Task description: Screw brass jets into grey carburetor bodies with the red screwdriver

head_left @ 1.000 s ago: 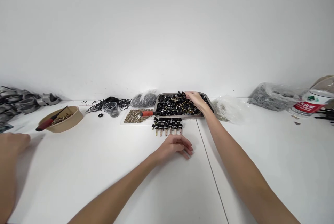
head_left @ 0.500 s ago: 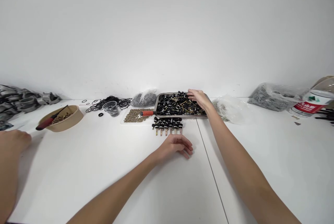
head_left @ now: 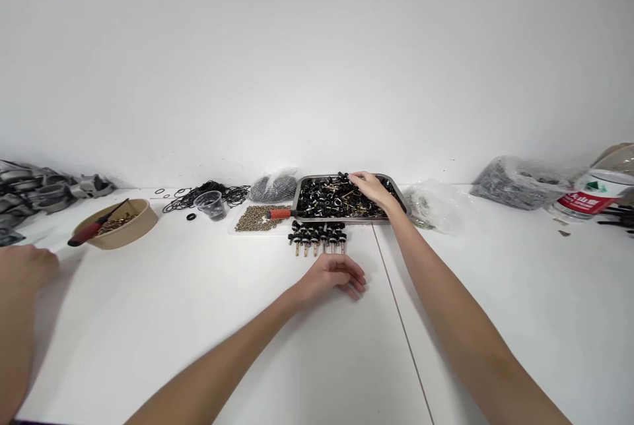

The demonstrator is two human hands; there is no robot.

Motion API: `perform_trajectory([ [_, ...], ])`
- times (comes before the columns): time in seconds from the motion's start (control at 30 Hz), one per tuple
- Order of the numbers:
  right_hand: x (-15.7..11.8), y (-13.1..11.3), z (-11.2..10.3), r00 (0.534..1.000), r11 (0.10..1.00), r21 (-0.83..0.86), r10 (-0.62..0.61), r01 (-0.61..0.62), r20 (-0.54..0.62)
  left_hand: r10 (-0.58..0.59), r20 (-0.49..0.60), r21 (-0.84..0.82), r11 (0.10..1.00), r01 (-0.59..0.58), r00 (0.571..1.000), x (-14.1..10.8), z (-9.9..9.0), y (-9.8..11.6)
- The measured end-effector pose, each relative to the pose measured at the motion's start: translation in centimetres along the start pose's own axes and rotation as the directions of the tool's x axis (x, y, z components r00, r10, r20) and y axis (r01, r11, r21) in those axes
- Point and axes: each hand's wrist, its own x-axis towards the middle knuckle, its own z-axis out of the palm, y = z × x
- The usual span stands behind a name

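Note:
My left hand (head_left: 337,276) rests low on the white table with its fingers loosely curved and apart, holding nothing. Just behind it stand several small black fittings with brass-coloured stems (head_left: 317,237), lined up in rows. Over the back of the metal tray (head_left: 347,220) reaches my right hand (head_left: 372,189), fingers stretched out to the left. Its fingertips are close to a black fitting (head_left: 343,176) on the heap; whether they touch it is hard to see. Mixed black and brass parts (head_left: 321,195) fill the tray.
A red-handled screwdriver (head_left: 280,213) lies across brass beads (head_left: 257,219) beside the tray. Leftward are a clear cup (head_left: 212,206), black rings (head_left: 208,193) and a tan bowl (head_left: 126,230). Another person's hand (head_left: 30,266) is at far left. Plastic bags (head_left: 438,204) lie right.
My right hand has shifted slightly left over the tray, its fingertips nearer the black fitting. My left hand stays where it was.

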Motion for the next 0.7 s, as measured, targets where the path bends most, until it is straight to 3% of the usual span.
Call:
perform_trajectory([
  [0.3,-0.1,-0.5,0.0,1.0,0.999,-0.042,-0.025,0.025,0.013,-0.005,-0.013,0.004,1.0,0.005,1.0,0.1,0.1,0.0],
  [0.7,0.1,-0.6,-1.6,1.0,0.998,0.064,-0.001,0.002,-0.008,-0.003,-0.004,-0.001,1.0,0.003,1.0,0.1,0.0,0.0],
])
